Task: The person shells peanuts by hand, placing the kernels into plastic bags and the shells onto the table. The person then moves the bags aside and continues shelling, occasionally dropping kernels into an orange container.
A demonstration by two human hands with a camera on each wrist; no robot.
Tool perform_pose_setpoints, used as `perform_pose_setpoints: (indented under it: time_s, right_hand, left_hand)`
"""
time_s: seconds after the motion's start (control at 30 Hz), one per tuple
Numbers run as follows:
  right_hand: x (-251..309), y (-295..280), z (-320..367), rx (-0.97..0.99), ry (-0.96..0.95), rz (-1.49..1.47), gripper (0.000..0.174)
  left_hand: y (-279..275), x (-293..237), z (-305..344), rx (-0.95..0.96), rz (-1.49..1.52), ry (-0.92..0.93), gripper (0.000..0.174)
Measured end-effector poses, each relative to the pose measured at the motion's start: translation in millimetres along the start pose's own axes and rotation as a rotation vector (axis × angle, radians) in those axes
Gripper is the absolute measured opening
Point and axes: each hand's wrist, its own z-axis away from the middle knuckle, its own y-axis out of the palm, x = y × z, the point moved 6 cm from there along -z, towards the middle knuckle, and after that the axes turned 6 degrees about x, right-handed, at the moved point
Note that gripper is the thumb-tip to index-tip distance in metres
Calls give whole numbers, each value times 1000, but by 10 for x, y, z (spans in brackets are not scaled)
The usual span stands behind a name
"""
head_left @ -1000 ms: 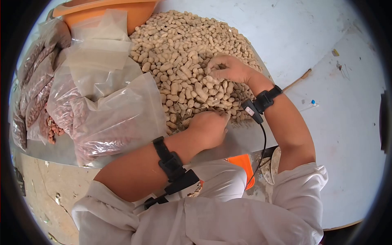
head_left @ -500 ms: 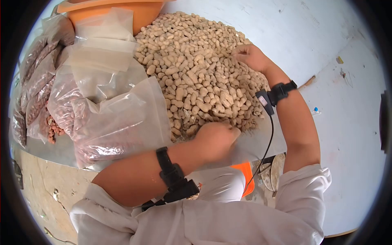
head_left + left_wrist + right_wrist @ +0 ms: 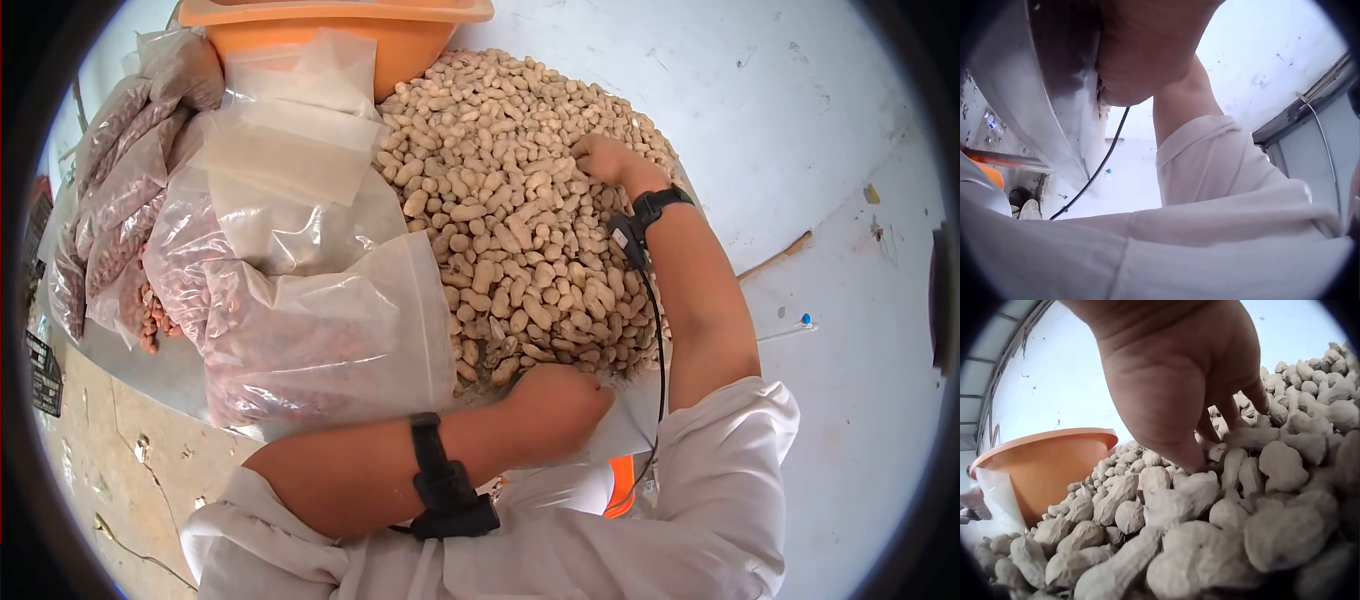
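A big heap of unshelled peanuts [image 3: 520, 220] covers the middle of the table. My right hand [image 3: 612, 163] reaches into its upper right side. In the right wrist view the thumb and fingers of this hand [image 3: 1191, 381] point down among the nuts, curled about a small peanut [image 3: 1216, 452]. My left hand [image 3: 560, 410] is at the front edge of the heap, back of the hand up and fingers curled under. Its palm is hidden, and I cannot tell whether something is in it. The left wrist view catches this hand [image 3: 1147, 50] only in part.
Clear plastic bags [image 3: 330, 330] with reddish kernels lie left of the heap, and more filled bags [image 3: 125, 190] are piled farther left. An orange basin [image 3: 330, 45] stands behind them. Right of the heap lies a thin stick [image 3: 775, 256]. A black cable [image 3: 660, 330] hangs from the right wrist.
My right hand went from the heap's middle to its far right edge, then back in among the nuts. My left hand stays by the front edge. The head view shifted, moving the scene rightward and down.
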Motion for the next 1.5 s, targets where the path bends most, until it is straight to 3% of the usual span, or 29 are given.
perform_pose_setpoints:
  time_s: [0.1,0.2,0.3,0.4,0.5,0.6,0.73,0.87,1.0,1.1,1.23,1.4,1.5]
  right_hand:
    - [-57,24,12,25,-81,63,24]
    - [-18,-66,425,-168,-298,-81,15]
    - [45,-98,865,-91,-337,-219,13]
    - [110,-146,1432,-195,-271,-459,22]
    - [170,-172,2092,-441,-223,-546,30]
    - [141,159,2534,-525,-331,-1121,38]
    - [293,632,2904,-520,-357,-1640,35]
    - [457,1066,2987,-688,-483,-1903,26]
    - [525,1264,2942,-679,-531,-1997,24]
    - [548,1237,2985,-791,-486,-1830,21]
    - [555,1263,2968,-699,-509,-1808,19]
    - [599,1279,3019,-699,-416,-1741,16]
    - [681,1222,3065,-670,-366,-1512,18]
  left_hand:
    - [-11,24,-5,-19,-7,-3,16]
    - [-54,-3,-12,0,-4,-9,15]
    - [-94,-12,-8,13,10,12,15]
    - [-202,-54,-2,-68,14,32,19]
    - [-283,44,-15,-340,206,77,26]
    - [-433,120,-25,-353,364,-75,35]
    - [-367,175,-57,-376,647,-116,39]
    - [-250,196,-81,-261,810,-107,36]
    - [-250,258,-103,-263,919,-108,31]
    - [-276,270,-73,-324,973,-113,30]
    - [-274,297,-65,-347,1118,-198,26]
    - [-282,281,-76,-285,970,-214,22]
    - [-297,252,-78,-274,923,-207,21]
